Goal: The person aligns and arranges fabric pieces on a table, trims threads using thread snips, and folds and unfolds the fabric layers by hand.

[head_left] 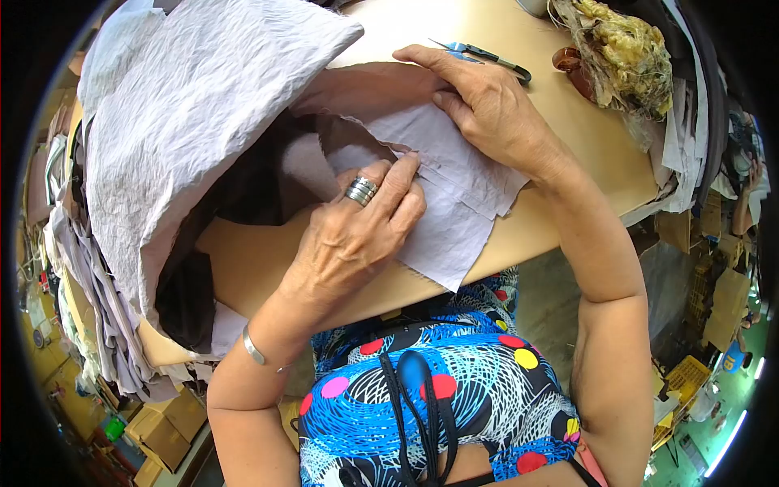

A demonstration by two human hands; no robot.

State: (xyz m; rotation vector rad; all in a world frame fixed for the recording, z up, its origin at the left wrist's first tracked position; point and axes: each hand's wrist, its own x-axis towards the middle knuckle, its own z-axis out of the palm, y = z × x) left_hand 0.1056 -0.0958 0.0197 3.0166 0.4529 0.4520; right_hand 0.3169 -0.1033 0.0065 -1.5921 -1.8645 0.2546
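Observation:
Grey-lilac fabric (454, 174) with frayed edges and a seam lies on the table in front of me. My left hand (357, 215), with a banded ring on one finger, is closed, its fingertips pinching the fabric near the seam. My right hand (499, 114) rests at the far right side of the same fabric, thumb and forefinger spread apart; its other fingers are mostly hidden. Just beyond it lies a pair of small thread snips (479, 57) with blue and black parts. A large crumpled piece of pale grey fabric (195, 89) with a dark lining (264, 166) rises on the left.
The tan tabletop (588, 162) curves round in front of me. At its far right sits a tangled bundle of yellowish thread (625, 57). Stacked cloth pieces (101, 300) hang at the left edge. Cardboard boxes (166, 426) stand on the lower left, a yellow crate (686, 381) on the right.

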